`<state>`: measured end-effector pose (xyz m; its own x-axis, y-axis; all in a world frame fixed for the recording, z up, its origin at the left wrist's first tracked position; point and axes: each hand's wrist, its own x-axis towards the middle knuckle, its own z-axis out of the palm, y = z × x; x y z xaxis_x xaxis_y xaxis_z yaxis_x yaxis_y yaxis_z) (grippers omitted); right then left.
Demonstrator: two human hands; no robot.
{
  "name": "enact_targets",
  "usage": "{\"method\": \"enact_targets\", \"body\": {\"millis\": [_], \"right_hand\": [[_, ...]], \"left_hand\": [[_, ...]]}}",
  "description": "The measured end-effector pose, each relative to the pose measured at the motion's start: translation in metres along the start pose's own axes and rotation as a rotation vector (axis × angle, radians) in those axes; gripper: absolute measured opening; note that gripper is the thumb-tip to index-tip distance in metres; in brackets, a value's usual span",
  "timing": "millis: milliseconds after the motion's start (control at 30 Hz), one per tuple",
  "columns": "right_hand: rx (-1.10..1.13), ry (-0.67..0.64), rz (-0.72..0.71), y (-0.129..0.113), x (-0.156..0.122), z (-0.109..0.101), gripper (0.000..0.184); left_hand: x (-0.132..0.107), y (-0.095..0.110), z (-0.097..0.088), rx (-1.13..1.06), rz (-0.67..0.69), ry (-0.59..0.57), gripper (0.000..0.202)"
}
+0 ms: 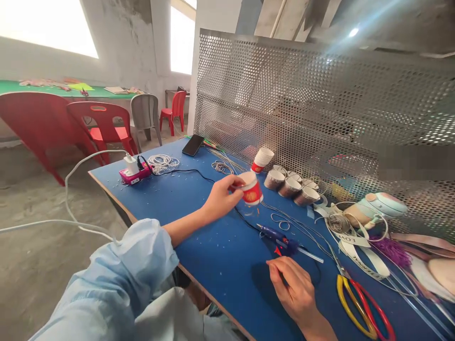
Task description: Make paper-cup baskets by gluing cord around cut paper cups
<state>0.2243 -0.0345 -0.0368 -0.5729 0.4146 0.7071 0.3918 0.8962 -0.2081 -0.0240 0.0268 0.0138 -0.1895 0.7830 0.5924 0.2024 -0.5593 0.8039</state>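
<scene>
My left hand point(225, 192) is closed on the rim of a red and white paper cup point(252, 193), holding it a little above the table. Beyond that cup stands a tilted stack of paper cups point(262, 159). To its right sit several small cups wrapped in brownish cord point(290, 186). My right hand point(293, 286) is low over the table, fingers curled in and thumb against them, with nothing visible between them. Just beyond it lies a dark blue glue gun point(279, 237) with a clear glue stick in its back end.
Scissors with yellow and red handles point(359, 303) lie right of my right hand. Ribbons point(366, 258), cord and a light-blue device point(384, 208) crowd the right side. A pink power strip point(135, 174), white cord point(163, 163) and phone point(193, 145) lie far left. A perforated metal screen point(302, 104) borders the table point(213, 265).
</scene>
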Motion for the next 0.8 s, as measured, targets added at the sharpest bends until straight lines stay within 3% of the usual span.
{"method": "enact_targets", "body": {"millis": [167, 233, 333, 433, 567, 667, 733, 800], "right_hand": [[0.006, -0.012, -0.025, -0.003, 0.002, 0.003, 0.017], [-0.004, -0.007, -0.045, -0.005, 0.003, 0.002, 0.018], [-0.015, -0.003, -0.070, -0.007, 0.005, 0.001, 0.018], [-0.042, -0.004, -0.093, -0.009, 0.005, -0.001, 0.018], [-0.116, 0.015, -0.084, -0.010, 0.005, -0.008, 0.016], [-0.184, -0.010, -0.015, -0.008, 0.007, -0.018, 0.026], [-0.219, -0.072, 0.043, -0.007, 0.008, -0.028, 0.035], [-0.278, -0.234, 0.204, -0.004, 0.007, -0.040, 0.040]], "left_hand": [[0.050, 0.022, 0.024, -0.122, -0.079, 0.192, 0.013], [0.070, 0.036, 0.034, -0.300, -0.116, 0.238, 0.013], [0.095, 0.055, 0.044, -0.416, -0.074, 0.236, 0.013], [0.107, 0.061, 0.047, -0.478, -0.016, 0.182, 0.014], [0.100, 0.045, 0.036, -0.445, 0.044, 0.115, 0.017], [0.083, 0.025, 0.018, -0.351, -0.031, 0.030, 0.018], [0.069, 0.013, 0.005, -0.271, -0.116, -0.026, 0.014], [0.054, 0.003, -0.007, -0.222, -0.188, -0.068, 0.013]]}}
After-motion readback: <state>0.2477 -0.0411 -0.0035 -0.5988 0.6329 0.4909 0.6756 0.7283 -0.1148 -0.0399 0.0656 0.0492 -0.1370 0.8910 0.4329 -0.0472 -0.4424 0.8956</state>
